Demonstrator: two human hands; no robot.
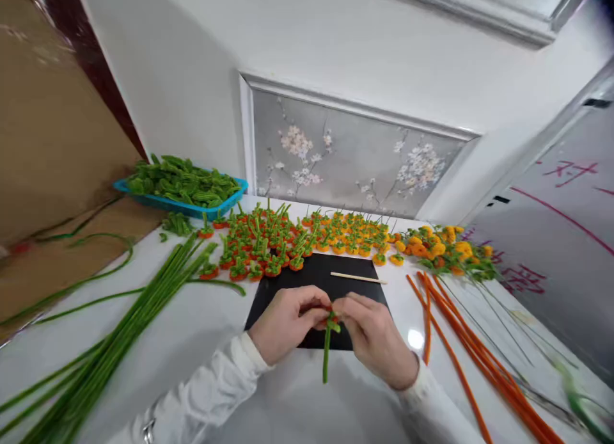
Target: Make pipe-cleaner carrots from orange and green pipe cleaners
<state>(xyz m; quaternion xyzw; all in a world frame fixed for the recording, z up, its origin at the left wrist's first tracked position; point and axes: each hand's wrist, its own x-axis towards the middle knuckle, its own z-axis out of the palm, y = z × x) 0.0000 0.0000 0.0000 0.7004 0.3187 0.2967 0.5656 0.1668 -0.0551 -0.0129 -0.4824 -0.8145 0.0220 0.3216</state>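
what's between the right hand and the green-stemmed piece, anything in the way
Nothing visible: the right hand and left hand both have fingers at the orange end of the green-stemmed piece. The stick lies beyond them on the black mat.

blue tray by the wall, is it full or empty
Full: the blue tray is heaped with fuzzy green leaf pieces that rise above its rim.

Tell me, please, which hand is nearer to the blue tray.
Left. The left hand is on the near side of the blue tray, to its right; the right hand is farther to the right.
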